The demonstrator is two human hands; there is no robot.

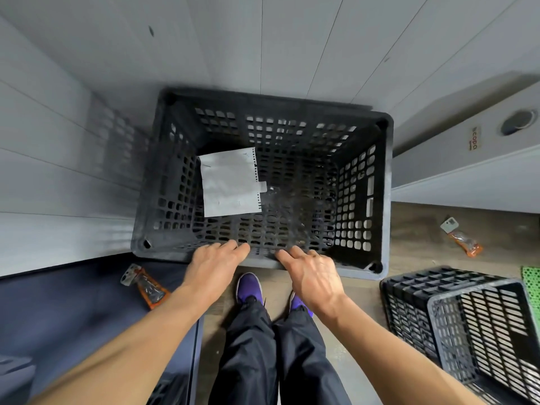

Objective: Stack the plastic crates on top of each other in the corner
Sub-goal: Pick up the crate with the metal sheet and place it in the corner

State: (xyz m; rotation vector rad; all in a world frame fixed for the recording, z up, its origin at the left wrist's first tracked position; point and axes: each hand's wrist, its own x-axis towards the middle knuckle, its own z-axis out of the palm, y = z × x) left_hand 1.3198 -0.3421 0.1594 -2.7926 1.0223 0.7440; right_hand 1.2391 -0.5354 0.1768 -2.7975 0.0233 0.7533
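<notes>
Two black plastic crates in shot. First, the upright crate, tucked right into the corner with its back and left sides close against the white panelled walls, open top up. Can't tell whether sitting on the floor or on something underneath. Sheet of white paper lying flat inside on the mesh bottom, over to the left.

Left hand and right hand both on the near rim, side by side around the middle of it, small gap between them. Fingers on both pretty much straight and laid flat, tips reaching just over the rim's inner edge. Not wrapped round anything, no real grip, just resting on or pressing the plastic.

Then the second crate, tipped on its side down at the right on the wooden floor, near the corner one but not touching.

Other bits lying around: orange-and-clear packet on a dark blue surface at the left, just beside the near-left corner of the upright crate. Similar packet on the floor at the right, plus a scrap of green mesh at the right edge. Purple shoes and black trousers straight below, between the forearms.
</notes>
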